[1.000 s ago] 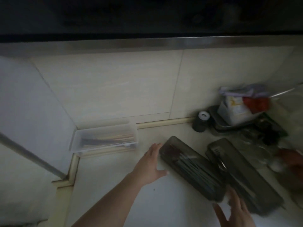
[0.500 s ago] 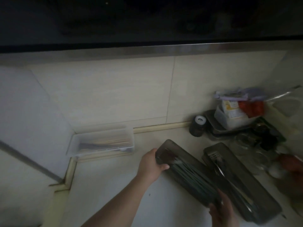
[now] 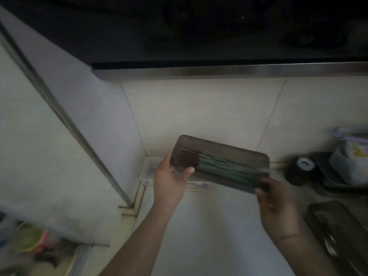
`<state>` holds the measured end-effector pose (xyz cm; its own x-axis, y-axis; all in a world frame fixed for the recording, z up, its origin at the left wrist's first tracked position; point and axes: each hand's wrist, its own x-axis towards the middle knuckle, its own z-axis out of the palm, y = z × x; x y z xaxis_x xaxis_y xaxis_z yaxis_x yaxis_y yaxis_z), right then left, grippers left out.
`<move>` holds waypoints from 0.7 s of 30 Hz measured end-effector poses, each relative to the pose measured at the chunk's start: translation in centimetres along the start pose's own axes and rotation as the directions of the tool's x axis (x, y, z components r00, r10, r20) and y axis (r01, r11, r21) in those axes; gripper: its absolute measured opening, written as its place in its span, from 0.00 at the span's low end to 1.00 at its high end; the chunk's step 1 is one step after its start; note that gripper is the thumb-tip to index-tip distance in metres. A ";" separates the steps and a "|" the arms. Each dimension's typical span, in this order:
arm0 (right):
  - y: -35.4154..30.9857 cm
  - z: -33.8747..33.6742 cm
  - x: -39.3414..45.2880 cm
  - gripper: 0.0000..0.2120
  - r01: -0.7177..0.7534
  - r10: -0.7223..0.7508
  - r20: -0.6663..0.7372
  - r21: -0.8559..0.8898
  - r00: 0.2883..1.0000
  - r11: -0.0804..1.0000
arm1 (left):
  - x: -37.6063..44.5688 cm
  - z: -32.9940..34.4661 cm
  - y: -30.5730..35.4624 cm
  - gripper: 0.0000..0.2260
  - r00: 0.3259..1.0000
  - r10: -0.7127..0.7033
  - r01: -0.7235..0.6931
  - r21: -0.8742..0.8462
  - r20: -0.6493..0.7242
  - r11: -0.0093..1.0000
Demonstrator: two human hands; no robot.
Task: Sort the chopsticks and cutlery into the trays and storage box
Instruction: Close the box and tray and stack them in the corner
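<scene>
A dark grey tray full of green chopsticks with dark red ends is lifted off the white counter and tilted toward me. My left hand grips its left end, thumb over the rim. My right hand grips its right end. The tray hangs in front of the clear storage box, which sits against the wall corner and is mostly hidden behind it. A second dark tray holding cutlery lies on the counter at the lower right.
A black jar with a white lid and a dark dish holding a packet stand at the right by the tiled wall. A metal ledge runs overhead. Colourful items lie lower left, beyond the counter edge.
Both hands closed on the ends of the chopstick tray and lifted it off the counter, carrying it up and left in front of the clear box. The camera view shifted left.
</scene>
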<state>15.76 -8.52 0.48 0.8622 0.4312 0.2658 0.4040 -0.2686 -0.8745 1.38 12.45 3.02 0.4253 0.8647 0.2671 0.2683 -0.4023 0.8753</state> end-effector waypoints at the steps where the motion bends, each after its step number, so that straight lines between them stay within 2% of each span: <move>1: -0.4 1.6 0.8 0.15 0.006 -0.006 0.055 0.013 0.998 1.000 | 0.7 -1.0 -0.7 0.19 0.999 -0.033 0.034 0.008 -0.036 0.999; 5: -1.7 7.0 2.6 0.21 0.090 -0.087 0.213 -0.005 0.973 0.996 | 2.9 -3.8 -4.5 0.22 0.980 -0.143 0.160 0.125 -0.138 0.979; 10: 0.0 10.0 2.6 0.27 0.054 -0.015 0.427 -0.079 0.904 0.995 | 3.6 -4.1 -9.1 0.30 0.950 -0.250 0.291 0.240 -0.187 0.926; 14: 0.6 10.3 2.2 0.31 0.050 -0.030 0.507 -0.024 0.861 0.998 | 2.9 -3.2 -10.9 0.36 0.928 -0.298 0.339 0.173 -0.223 0.925; 21: 0.3 10.9 3.3 0.32 0.065 -0.013 0.576 -0.069 0.818 0.996 | 3.4 -2.7 -10.6 0.35 0.901 -0.387 0.402 0.042 -0.198 0.915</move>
<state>15.41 2.17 -3.34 0.5238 0.8518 -0.0047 0.4790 -0.2991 -0.8253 -2.39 20.44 -4.24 0.1079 0.9940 -0.0178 0.4524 -0.0332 0.8912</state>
